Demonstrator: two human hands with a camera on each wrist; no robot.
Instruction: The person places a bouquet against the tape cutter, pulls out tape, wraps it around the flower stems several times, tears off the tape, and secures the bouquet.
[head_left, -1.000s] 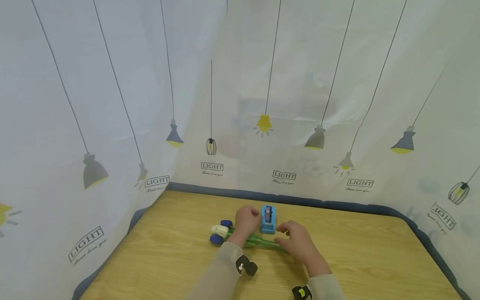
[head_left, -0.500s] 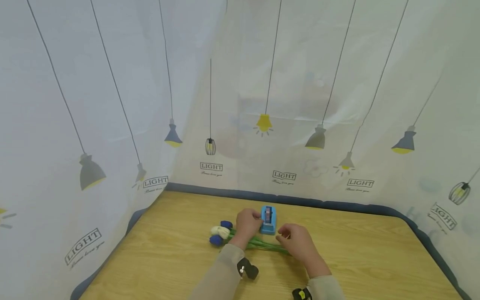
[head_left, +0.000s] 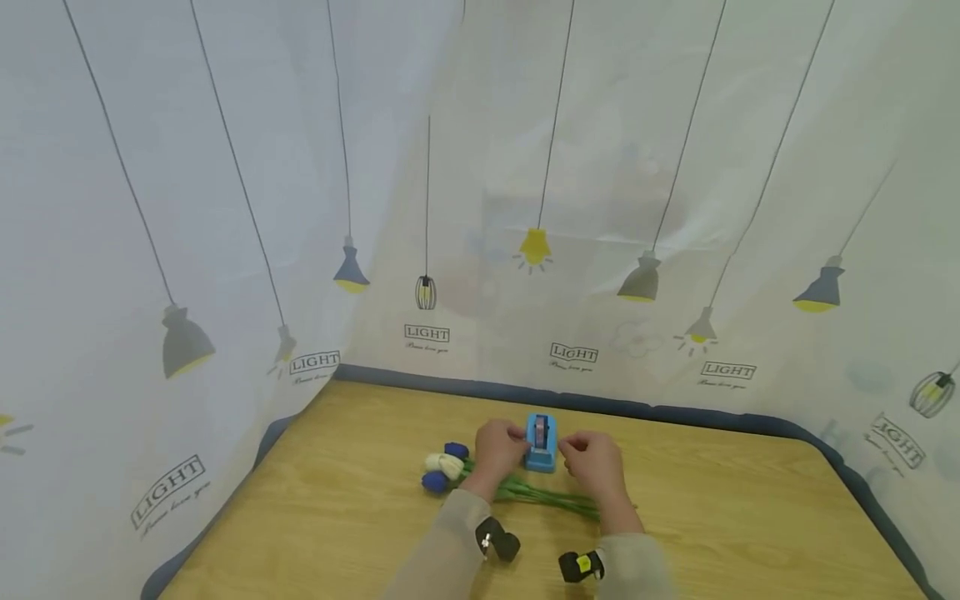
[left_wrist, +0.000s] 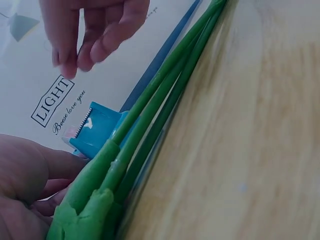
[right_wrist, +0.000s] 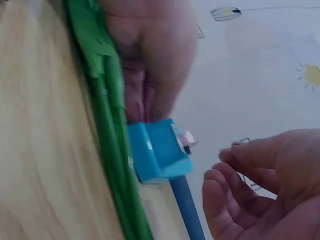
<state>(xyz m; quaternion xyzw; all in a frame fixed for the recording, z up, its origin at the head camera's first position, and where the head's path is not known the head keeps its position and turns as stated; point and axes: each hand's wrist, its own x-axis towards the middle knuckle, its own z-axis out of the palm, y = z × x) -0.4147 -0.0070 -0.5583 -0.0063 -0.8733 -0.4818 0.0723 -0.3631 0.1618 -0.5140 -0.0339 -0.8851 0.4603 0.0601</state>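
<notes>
A blue tape dispenser (head_left: 542, 442) with a roll of tape sits on the wooden table; its toothed cutter edge shows in both wrist views. My left hand (head_left: 498, 454) grips its left side with curled fingers. To its right, my right hand (head_left: 596, 462) has thumb and forefinger drawn together; in the right wrist view its fingertips are apart from the dispenser (right_wrist: 160, 150), and I see nothing between them. Artificial tulips lie in front of the dispenser, their green stems (head_left: 551, 497) running right beneath both wrists. Their blue and white heads (head_left: 444, 467) lie left of my left hand.
A printed white cloth (head_left: 495, 333) with lamp drawings surrounds the table on the sides and back. A dark blue edging (head_left: 600, 402) follows the table's (head_left: 360, 467) rim. Both wrists carry black camera mounts (head_left: 498, 540).
My right hand has moved up from beside the stems to the dispenser's right, and its thumb and forefinger have come together. The left hand stays at the dispenser.
</notes>
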